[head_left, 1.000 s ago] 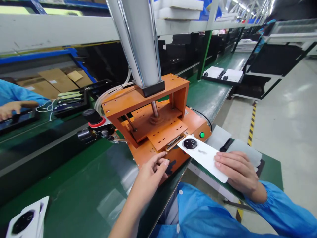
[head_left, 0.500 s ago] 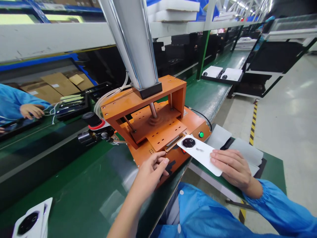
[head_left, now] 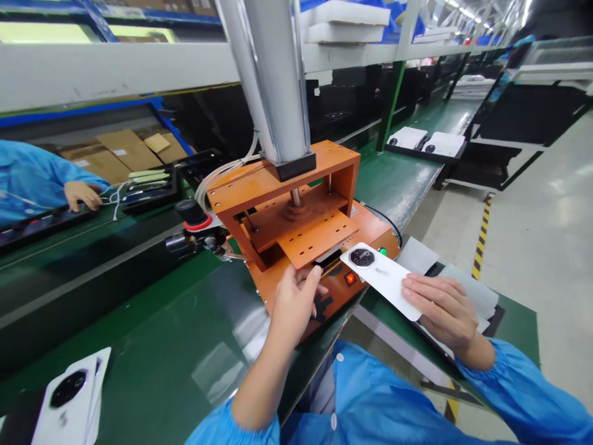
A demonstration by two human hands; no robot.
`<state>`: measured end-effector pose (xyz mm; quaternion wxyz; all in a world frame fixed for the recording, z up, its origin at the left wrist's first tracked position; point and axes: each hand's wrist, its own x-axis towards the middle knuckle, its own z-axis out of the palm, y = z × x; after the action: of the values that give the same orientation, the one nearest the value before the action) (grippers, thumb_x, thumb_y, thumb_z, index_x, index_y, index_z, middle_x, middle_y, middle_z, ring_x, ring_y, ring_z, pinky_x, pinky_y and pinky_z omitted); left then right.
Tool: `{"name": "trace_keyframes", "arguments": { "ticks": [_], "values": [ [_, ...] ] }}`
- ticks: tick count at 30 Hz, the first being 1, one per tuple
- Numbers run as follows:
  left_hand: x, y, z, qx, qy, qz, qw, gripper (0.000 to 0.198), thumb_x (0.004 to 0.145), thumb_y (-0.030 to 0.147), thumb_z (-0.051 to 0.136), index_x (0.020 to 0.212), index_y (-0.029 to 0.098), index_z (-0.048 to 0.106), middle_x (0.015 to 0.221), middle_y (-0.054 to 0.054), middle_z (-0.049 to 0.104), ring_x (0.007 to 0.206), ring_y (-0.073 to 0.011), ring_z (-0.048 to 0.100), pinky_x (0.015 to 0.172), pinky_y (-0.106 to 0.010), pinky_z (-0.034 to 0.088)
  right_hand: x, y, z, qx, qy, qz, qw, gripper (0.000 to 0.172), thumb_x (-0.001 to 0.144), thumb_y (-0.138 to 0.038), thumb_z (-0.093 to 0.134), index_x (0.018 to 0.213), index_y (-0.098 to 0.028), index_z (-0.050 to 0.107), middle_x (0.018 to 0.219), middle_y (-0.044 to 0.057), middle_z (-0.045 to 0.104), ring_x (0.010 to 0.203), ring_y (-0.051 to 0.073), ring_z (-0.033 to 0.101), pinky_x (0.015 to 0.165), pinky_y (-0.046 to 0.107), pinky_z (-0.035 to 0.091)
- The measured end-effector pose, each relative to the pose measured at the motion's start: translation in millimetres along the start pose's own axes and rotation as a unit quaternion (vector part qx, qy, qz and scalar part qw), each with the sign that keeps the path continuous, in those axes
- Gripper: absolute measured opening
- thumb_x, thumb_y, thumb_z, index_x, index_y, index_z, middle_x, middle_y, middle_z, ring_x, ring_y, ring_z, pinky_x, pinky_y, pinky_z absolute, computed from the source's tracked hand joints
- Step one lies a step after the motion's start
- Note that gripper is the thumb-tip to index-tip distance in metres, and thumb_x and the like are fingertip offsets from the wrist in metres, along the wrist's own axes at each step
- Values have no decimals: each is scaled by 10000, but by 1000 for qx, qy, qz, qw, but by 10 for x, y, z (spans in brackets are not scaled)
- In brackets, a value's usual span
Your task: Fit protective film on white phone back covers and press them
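My right hand (head_left: 445, 312) grips the lower end of a white phone back cover (head_left: 382, 275), thumb underneath and fingers on top. The cover is tilted, and its round black camera area points toward the orange press (head_left: 319, 213). My left hand (head_left: 296, 300) is at the front of the press, its fingertips by the edge of the press plate (head_left: 319, 238). Its fingers are loosely curved and partly hidden, with nothing visible held. A dark slot (head_left: 330, 256) shows under the plate, just right of my left thumb. A red lit switch (head_left: 350, 279) sits below the cover.
More white covers (head_left: 76, 395) lie stacked at the lower left of the green bench. Pale sheets (head_left: 467, 287) rest on a black tray at right. Further back stands a tray with white covers (head_left: 447, 145). Across the bench, a co-worker's hand (head_left: 83, 194) is near cables.
My left hand has moved up and right to the press plate's front edge. The cover in my right hand has shifted slightly right in view, and the red switch is now exposed.
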<state>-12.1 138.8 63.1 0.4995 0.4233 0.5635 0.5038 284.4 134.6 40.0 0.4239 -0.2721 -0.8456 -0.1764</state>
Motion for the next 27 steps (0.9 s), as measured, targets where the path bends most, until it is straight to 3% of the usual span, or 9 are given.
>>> {"name": "trace_keyframes", "arguments": {
  "ticks": [3, 7, 10, 12, 15, 17, 20, 23, 27],
  "values": [
    [251, 43, 139, -56, 36, 6, 998, 428, 800, 455, 687, 1094, 150, 619, 981, -117, 732, 585, -127, 650, 345, -158, 291, 2, 50, 139, -4, 4, -10, 1000, 466, 883, -17, 611, 1303, -212, 670, 1173, 95, 760, 1136, 256, 715, 835, 364, 579],
    [602, 113, 254, -93, 85, 41, 991, 282, 781, 370, 665, 940, 137, 657, 764, -54, 694, 527, -104, 590, 452, -178, 381, 41, 161, 446, -4, 29, -21, 999, 523, 866, -4, 638, 1332, -243, 653, 1204, 90, 750, 1148, 257, 711, 866, 363, 588],
    [617, 169, 248, -91, 100, 57, 989, 226, 770, 354, 663, 853, 144, 657, 655, -7, 634, 514, -101, 542, 498, -200, 404, 146, 230, 673, 7, 46, -23, 999, 507, 890, -28, 622, 1336, -267, 650, 1204, 79, 751, 1147, 250, 712, 905, 371, 590],
    [408, 164, 194, -77, 90, 51, 992, 205, 783, 352, 646, 809, 149, 653, 589, 22, 578, 482, -95, 487, 474, -203, 359, 258, 251, 793, 19, 57, -25, 998, 501, 903, -40, 607, 1343, -277, 645, 1203, 75, 751, 1152, 245, 709, 912, 371, 588],
    [-183, 35, 59, -26, 43, 33, 998, 202, 832, 355, 618, 781, 161, 643, 584, 30, 550, 515, -104, 485, 481, -205, 328, 468, 251, 951, 40, 55, -39, 997, 464, 924, -65, 588, 1334, -274, 650, 1214, 77, 746, 1163, 237, 701, 910, 370, 580],
    [-634, -129, -49, 44, 2, 31, 999, 231, 903, 371, 560, 808, 172, 629, 702, 5, 615, 617, -120, 543, 546, -214, 371, 626, 251, 1067, 57, 34, -53, 996, 405, 948, -91, 566, 1300, -262, 669, 1211, 73, 748, 1168, 223, 694, 921, 367, 567],
    [-1174, -442, -195, 150, -13, 67, 986, 342, 973, 397, 489, 715, 182, 552, 703, -6, 594, 631, -124, 518, 588, -242, 361, 857, 276, 1260, 58, -22, -70, 996, 326, 978, -123, 538, 1237, -240, 698, 1192, 65, 753, 1146, 206, 690, 901, 364, 548],
    [-1462, -749, -275, 184, -8, 94, 978, 367, 1011, 365, 430, 696, 191, 505, 672, -3, 539, 622, -128, 499, 604, -260, 353, 1034, 303, 1390, 44, -85, -95, 991, 296, 990, -146, 522, 1206, -219, 710, 1154, 70, 761, 1046, 212, 698, 823, 371, 523],
    [-1569, -997, -315, 174, 6, 119, 978, 354, 1021, 318, 401, 693, 200, 464, 688, -7, 506, 645, -139, 516, 616, -264, 374, 1128, 296, 1377, 28, -134, -115, 984, 280, 992, -156, 510, 1177, -195, 717, 1154, 80, 755, 998, 224, 684, 790, 378, 493]
  ]
}}
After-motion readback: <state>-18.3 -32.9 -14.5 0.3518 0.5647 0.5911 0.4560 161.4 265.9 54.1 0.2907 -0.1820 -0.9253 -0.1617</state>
